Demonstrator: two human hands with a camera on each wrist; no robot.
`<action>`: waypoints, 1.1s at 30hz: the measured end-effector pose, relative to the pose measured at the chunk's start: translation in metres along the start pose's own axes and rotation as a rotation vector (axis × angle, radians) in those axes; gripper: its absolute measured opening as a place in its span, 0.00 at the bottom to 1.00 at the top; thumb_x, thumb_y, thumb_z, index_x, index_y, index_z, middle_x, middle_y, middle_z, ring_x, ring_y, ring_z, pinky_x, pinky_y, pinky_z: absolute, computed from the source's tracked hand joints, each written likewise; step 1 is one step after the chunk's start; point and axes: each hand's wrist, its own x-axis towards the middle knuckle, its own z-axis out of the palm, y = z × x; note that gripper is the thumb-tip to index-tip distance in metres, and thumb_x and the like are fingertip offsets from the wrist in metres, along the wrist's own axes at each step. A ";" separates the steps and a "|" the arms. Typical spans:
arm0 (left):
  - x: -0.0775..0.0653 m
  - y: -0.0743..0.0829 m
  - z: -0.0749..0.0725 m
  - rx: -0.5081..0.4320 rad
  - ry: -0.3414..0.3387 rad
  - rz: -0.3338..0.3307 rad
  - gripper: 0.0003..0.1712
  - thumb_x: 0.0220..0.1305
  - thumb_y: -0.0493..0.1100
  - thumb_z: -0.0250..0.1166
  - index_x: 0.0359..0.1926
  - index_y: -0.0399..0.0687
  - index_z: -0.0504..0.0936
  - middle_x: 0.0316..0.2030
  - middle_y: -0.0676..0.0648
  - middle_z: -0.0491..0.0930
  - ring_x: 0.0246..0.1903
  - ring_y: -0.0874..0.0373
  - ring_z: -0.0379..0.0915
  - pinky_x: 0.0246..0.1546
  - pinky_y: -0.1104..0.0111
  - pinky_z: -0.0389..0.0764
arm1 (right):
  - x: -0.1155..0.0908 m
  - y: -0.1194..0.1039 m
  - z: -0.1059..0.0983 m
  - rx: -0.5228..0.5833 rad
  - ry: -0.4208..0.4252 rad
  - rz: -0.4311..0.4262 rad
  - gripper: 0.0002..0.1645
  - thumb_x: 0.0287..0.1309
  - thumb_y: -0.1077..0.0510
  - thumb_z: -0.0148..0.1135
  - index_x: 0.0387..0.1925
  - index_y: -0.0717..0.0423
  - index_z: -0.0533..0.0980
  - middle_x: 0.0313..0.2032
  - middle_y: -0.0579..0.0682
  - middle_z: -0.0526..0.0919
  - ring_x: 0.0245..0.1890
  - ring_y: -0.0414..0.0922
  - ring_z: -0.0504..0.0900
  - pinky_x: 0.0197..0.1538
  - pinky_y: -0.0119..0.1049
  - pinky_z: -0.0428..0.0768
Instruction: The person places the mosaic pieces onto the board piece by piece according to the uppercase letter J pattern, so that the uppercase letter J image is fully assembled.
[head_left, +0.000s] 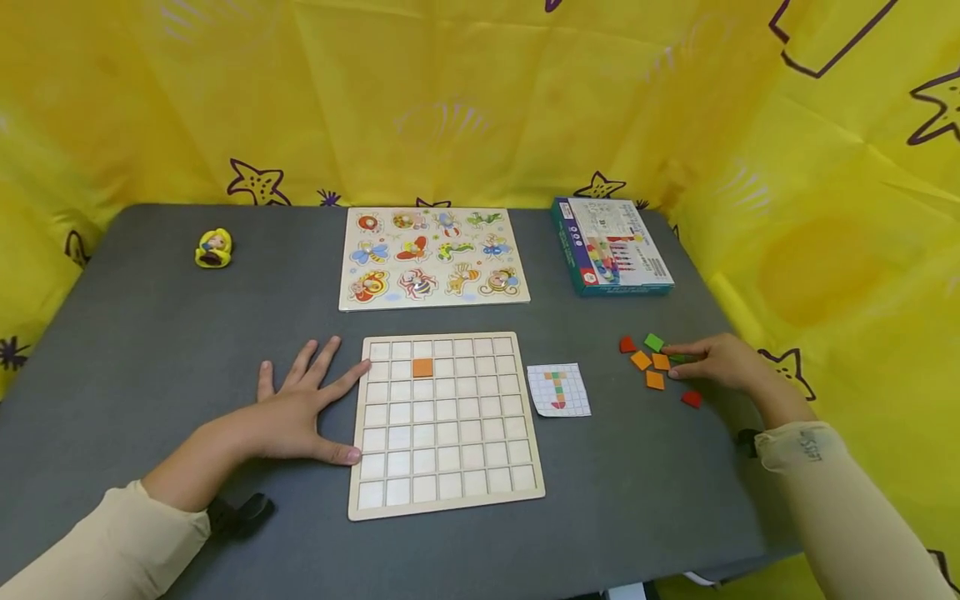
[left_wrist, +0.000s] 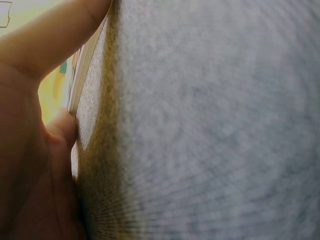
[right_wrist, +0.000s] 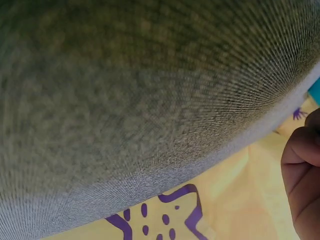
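My left hand (head_left: 292, 417) lies with fingers spread at the left side of a wooden grid board (head_left: 447, 433). Its index fingertip and thumb touch the board's edge; the left wrist view shows them close up along that edge. One orange square tile (head_left: 422, 367) sits in a cell of the second row. Over on the right, my right hand (head_left: 716, 364) reaches in among loose tiles, index finger and thumb apart. A green tile (head_left: 677, 358) shows partly between them, with an orange tile (head_left: 661, 362) beside the fingertips. The right wrist view catches only part of this hand.
A pattern card (head_left: 577, 392) lies right of the board. Around the right hand are more tiles, including a green one (head_left: 654, 342) and a red one (head_left: 692, 399). Behind stand an insect puzzle (head_left: 435, 302), a boxed set (head_left: 622, 250) and a small yellow figurine (head_left: 214, 248).
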 end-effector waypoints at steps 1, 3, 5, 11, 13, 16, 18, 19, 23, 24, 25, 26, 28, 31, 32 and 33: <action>0.000 0.000 0.000 0.002 -0.001 -0.001 0.72 0.34 0.87 0.60 0.78 0.69 0.43 0.76 0.39 0.25 0.72 0.36 0.15 0.51 0.27 0.19 | 0.000 0.000 0.001 -0.008 0.003 0.003 0.38 0.51 0.34 0.70 0.58 0.51 0.80 0.50 0.63 0.82 0.56 0.68 0.72 0.52 0.60 0.72; 0.000 0.000 0.001 0.005 -0.001 -0.004 0.72 0.34 0.87 0.60 0.78 0.69 0.43 0.76 0.40 0.25 0.72 0.36 0.15 0.52 0.27 0.19 | 0.001 0.000 0.002 -0.025 0.016 0.012 0.37 0.51 0.33 0.70 0.57 0.50 0.81 0.50 0.63 0.82 0.54 0.67 0.74 0.49 0.55 0.75; 0.000 0.000 0.001 0.014 -0.001 -0.010 0.72 0.34 0.88 0.60 0.78 0.69 0.43 0.76 0.40 0.24 0.72 0.37 0.15 0.52 0.28 0.19 | 0.000 -0.001 0.001 -0.040 0.024 0.015 0.37 0.50 0.32 0.69 0.56 0.49 0.82 0.46 0.60 0.85 0.51 0.63 0.76 0.44 0.49 0.76; 0.003 0.003 -0.001 0.028 -0.013 -0.021 0.72 0.34 0.87 0.61 0.78 0.70 0.43 0.76 0.42 0.23 0.72 0.38 0.14 0.53 0.29 0.19 | -0.009 -0.011 -0.007 -0.049 0.018 -0.005 0.37 0.52 0.33 0.69 0.55 0.53 0.82 0.21 0.46 0.82 0.38 0.51 0.76 0.33 0.38 0.67; 0.003 0.003 -0.002 0.028 -0.018 -0.025 0.72 0.34 0.87 0.61 0.78 0.70 0.43 0.76 0.42 0.23 0.72 0.38 0.14 0.54 0.29 0.19 | -0.011 -0.020 -0.009 -0.060 0.029 -0.039 0.35 0.53 0.34 0.69 0.54 0.54 0.82 0.15 0.43 0.74 0.29 0.47 0.73 0.29 0.36 0.65; 0.002 0.003 -0.003 0.036 -0.025 -0.033 0.72 0.34 0.87 0.61 0.78 0.70 0.43 0.76 0.42 0.23 0.72 0.38 0.14 0.53 0.29 0.19 | -0.009 -0.044 -0.008 -0.072 0.050 -0.126 0.32 0.53 0.37 0.70 0.52 0.53 0.84 0.13 0.40 0.65 0.18 0.41 0.64 0.24 0.34 0.61; 0.000 0.003 -0.003 0.030 -0.027 -0.036 0.72 0.34 0.87 0.61 0.78 0.70 0.43 0.76 0.42 0.23 0.72 0.39 0.14 0.53 0.29 0.19 | -0.006 -0.067 -0.004 -0.066 0.055 -0.181 0.28 0.53 0.40 0.72 0.51 0.51 0.85 0.11 0.40 0.58 0.14 0.40 0.57 0.21 0.33 0.57; 0.000 0.002 -0.002 0.025 -0.023 -0.035 0.72 0.34 0.87 0.62 0.78 0.69 0.44 0.76 0.42 0.24 0.72 0.39 0.14 0.54 0.29 0.19 | -0.004 -0.079 -0.001 -0.063 0.056 -0.212 0.26 0.53 0.41 0.72 0.51 0.51 0.85 0.11 0.40 0.57 0.13 0.39 0.55 0.20 0.33 0.56; 0.001 0.001 -0.001 0.006 -0.017 -0.037 0.71 0.34 0.85 0.64 0.78 0.71 0.44 0.76 0.42 0.24 0.72 0.40 0.14 0.54 0.29 0.19 | 0.003 -0.130 0.010 -0.082 0.048 -0.347 0.21 0.54 0.44 0.73 0.49 0.45 0.86 0.13 0.38 0.68 0.11 0.37 0.55 0.19 0.32 0.56; 0.001 0.000 0.000 0.004 -0.016 -0.039 0.72 0.34 0.86 0.63 0.78 0.71 0.44 0.76 0.43 0.24 0.72 0.40 0.13 0.54 0.30 0.19 | 0.005 -0.142 0.013 -0.095 0.049 -0.388 0.20 0.54 0.45 0.73 0.49 0.44 0.86 0.14 0.39 0.70 0.11 0.37 0.56 0.19 0.32 0.57; 0.002 0.000 0.000 0.003 -0.016 -0.038 0.72 0.34 0.86 0.64 0.78 0.71 0.44 0.76 0.42 0.24 0.72 0.40 0.13 0.54 0.29 0.19 | 0.008 -0.154 0.016 -0.114 0.053 -0.439 0.20 0.54 0.45 0.73 0.48 0.43 0.86 0.14 0.40 0.71 0.11 0.37 0.56 0.20 0.32 0.57; 0.002 0.000 0.000 0.005 -0.019 -0.042 0.72 0.34 0.86 0.63 0.78 0.72 0.43 0.76 0.43 0.23 0.72 0.41 0.13 0.54 0.30 0.19 | 0.011 -0.166 0.019 -0.130 0.055 -0.484 0.19 0.53 0.46 0.74 0.48 0.42 0.86 0.15 0.40 0.73 0.11 0.36 0.57 0.20 0.33 0.58; 0.002 0.001 -0.001 0.009 -0.021 -0.044 0.72 0.34 0.86 0.63 0.78 0.71 0.43 0.76 0.43 0.23 0.72 0.41 0.13 0.54 0.29 0.19 | 0.019 -0.187 0.027 -0.163 0.053 -0.566 0.18 0.53 0.46 0.74 0.47 0.41 0.86 0.17 0.39 0.77 0.13 0.34 0.62 0.21 0.33 0.62; 0.000 0.003 -0.003 0.018 -0.031 -0.045 0.72 0.34 0.86 0.63 0.78 0.70 0.44 0.76 0.42 0.24 0.72 0.40 0.14 0.54 0.29 0.20 | 0.029 -0.212 0.041 -0.214 0.038 -0.639 0.17 0.54 0.45 0.73 0.47 0.41 0.86 0.16 0.37 0.77 0.15 0.33 0.66 0.22 0.33 0.65; 0.000 0.003 -0.004 0.020 -0.034 -0.047 0.72 0.34 0.86 0.63 0.78 0.70 0.44 0.76 0.42 0.24 0.72 0.40 0.14 0.54 0.29 0.20 | 0.032 -0.219 0.047 -0.227 0.034 -0.649 0.18 0.54 0.45 0.73 0.47 0.41 0.86 0.18 0.37 0.80 0.17 0.33 0.68 0.23 0.33 0.67; 0.000 0.004 -0.004 0.022 -0.037 -0.046 0.72 0.34 0.86 0.62 0.78 0.70 0.44 0.76 0.42 0.24 0.72 0.40 0.14 0.54 0.29 0.20 | 0.034 -0.226 0.051 -0.239 0.029 -0.653 0.18 0.55 0.44 0.72 0.47 0.42 0.86 0.19 0.37 0.81 0.17 0.33 0.70 0.23 0.34 0.68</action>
